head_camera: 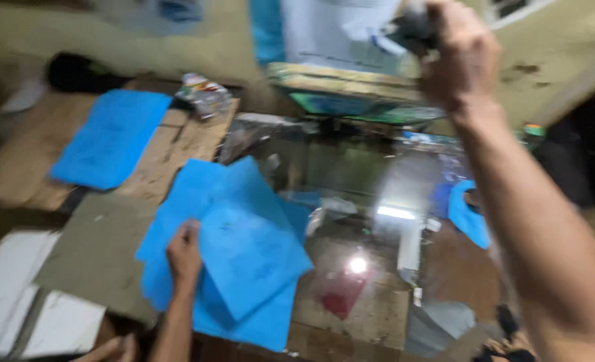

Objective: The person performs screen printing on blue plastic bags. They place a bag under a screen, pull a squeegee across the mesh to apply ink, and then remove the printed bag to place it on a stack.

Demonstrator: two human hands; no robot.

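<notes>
A person's left hand lies flat, fingers pressed together, on a loose stack of blue sheets spread over a worktop. The sheets fan out to the right of and below the hand, the top sheet's edge touching the fingers; more blue shows under the palm and wrist. The right hand is raised well above the worktop, far up and to the right of the left hand, its fingers closed around a dark object that motion blur leaves unidentifiable. The right forearm runs down toward the lower right corner of the view.

Left of the left hand, just beside the sheets, lies a grey-brown board, and beyond it, toward the lower left, white panels. Up and to the left of that hand, well apart from it, a second blue sheet rests on a wooden bench, with a crumpled foil wrapper near the bench's far end. To the right of the stack the worktop's surface is glossy and reflects a bright light; a red patch shows just below that glare. Another blue piece lies beneath the raised forearm. Under the right hand, a flat green-edged slab sits before a pale wall.
</notes>
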